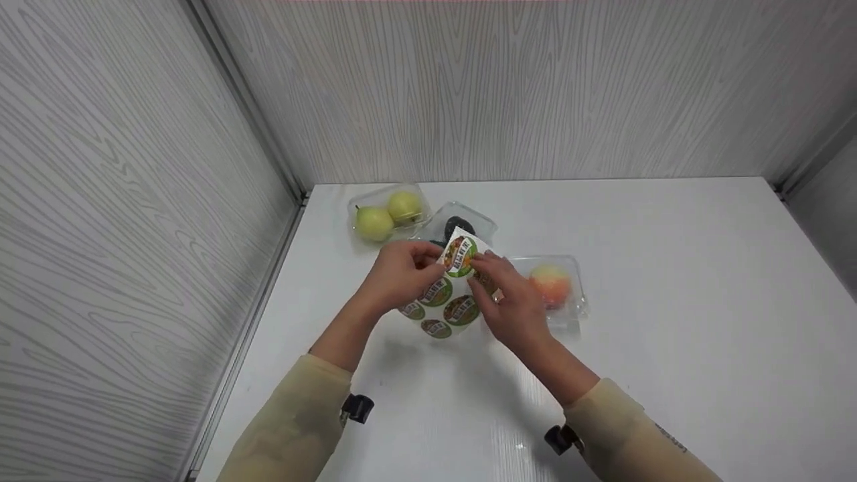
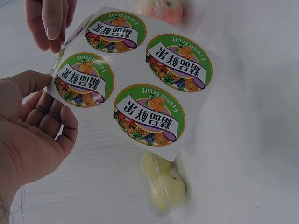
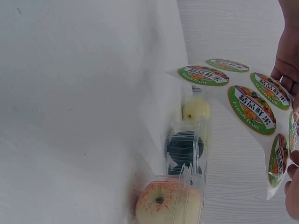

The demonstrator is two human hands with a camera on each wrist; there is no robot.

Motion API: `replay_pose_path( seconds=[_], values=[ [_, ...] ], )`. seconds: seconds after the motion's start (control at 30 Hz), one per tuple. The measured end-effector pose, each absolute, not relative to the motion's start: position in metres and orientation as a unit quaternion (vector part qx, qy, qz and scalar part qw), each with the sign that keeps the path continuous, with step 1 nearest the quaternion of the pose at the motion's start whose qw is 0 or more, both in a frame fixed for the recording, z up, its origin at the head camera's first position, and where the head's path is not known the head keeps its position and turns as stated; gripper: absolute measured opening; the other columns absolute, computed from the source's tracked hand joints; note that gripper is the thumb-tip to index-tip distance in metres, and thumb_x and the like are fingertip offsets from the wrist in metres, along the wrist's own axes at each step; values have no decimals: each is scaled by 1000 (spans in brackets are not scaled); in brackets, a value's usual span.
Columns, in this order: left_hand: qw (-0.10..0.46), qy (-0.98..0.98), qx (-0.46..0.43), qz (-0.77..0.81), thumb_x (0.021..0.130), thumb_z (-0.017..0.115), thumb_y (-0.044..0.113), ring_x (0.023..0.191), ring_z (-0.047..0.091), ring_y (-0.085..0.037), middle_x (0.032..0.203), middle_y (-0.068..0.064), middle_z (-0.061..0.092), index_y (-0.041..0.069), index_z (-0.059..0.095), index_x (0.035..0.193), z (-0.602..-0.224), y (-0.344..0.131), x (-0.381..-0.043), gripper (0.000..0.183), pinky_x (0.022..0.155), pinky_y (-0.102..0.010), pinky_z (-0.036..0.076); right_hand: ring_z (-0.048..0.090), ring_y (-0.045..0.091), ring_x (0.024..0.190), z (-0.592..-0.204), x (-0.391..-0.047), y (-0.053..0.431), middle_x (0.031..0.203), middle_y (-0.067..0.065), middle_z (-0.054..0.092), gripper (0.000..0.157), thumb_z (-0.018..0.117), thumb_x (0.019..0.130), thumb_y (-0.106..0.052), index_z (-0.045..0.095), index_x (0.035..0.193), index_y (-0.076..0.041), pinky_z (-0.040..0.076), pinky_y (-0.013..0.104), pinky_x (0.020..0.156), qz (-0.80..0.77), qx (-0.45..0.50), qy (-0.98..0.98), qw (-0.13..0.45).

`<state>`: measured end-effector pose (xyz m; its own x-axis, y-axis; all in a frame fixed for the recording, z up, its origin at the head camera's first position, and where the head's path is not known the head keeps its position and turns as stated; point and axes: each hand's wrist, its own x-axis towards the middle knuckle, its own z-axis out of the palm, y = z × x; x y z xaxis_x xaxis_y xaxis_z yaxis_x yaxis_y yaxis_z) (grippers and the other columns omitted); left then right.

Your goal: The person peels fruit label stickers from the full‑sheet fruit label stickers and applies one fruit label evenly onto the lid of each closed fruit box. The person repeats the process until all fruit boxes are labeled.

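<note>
A white sheet of round fruit stickers [image 1: 450, 304] is held up above the table, its upper end bent. My left hand [image 1: 404, 276] pinches its left edge between thumb and fingers, as the left wrist view [image 2: 35, 121] also shows. My right hand [image 1: 515, 301] is at the upper right of the sheet, index fingertip touching the edge of the top sticker [image 1: 459, 256] and the thumb a little below. In the right wrist view the right fingers [image 3: 293, 175] are at the frame's edge, close to a sticker [image 3: 278, 161].
Behind the hands stand a clear box with two yellow-green pears [image 1: 374, 223] and a clear box with dark green produce [image 1: 458, 226]. To the right of the right hand is a clear box with a red-and-yellow apple [image 1: 551, 286]. Grey wood-grain panels [image 1: 502, 94] border the white table [image 1: 683, 321].
</note>
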<state>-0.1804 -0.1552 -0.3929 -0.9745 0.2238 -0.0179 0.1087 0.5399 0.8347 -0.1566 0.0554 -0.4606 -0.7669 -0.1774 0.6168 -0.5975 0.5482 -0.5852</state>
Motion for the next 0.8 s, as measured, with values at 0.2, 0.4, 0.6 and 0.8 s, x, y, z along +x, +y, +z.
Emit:
replay_pose_path(
  seconds=[0.2, 0.4, 0.6, 0.8],
  values=[
    [71, 857, 120, 496, 98, 67, 11, 84, 65, -13, 95, -2, 73, 4, 76, 121, -390, -138, -183, 26, 74, -28, 56, 65, 29, 130, -460, -160, 62, 130, 9, 75, 25, 77, 97, -8, 78, 122, -5, 47, 45, 113, 424, 211, -841, 262],
    [79, 840, 149, 515, 99, 63, 9, 79, 63, -13, 94, -2, 73, 4, 75, 125, -391, -129, -185, 29, 64, -25, 52, 66, 29, 129, -461, -160, 70, 125, 9, 76, 25, 79, 96, -10, 79, 121, -6, 51, 47, 108, 429, 200, -840, 265],
    [76, 843, 161, 507, 100, 66, 10, 88, 66, -15, 99, -3, 75, 4, 75, 125, -393, -121, -187, 28, 77, -29, 56, 68, 29, 127, -461, -162, 77, 122, 8, 77, 23, 78, 97, -10, 80, 119, -6, 51, 47, 107, 436, 205, -832, 277],
    [85, 843, 161, 506, 101, 66, 10, 96, 71, -16, 106, -5, 77, 2, 73, 127, -393, -113, -186, 28, 84, -32, 59, 69, 28, 125, -461, -162, 83, 121, 8, 78, 22, 79, 96, -8, 80, 118, -6, 51, 44, 108, 437, 207, -827, 285]
  ],
)
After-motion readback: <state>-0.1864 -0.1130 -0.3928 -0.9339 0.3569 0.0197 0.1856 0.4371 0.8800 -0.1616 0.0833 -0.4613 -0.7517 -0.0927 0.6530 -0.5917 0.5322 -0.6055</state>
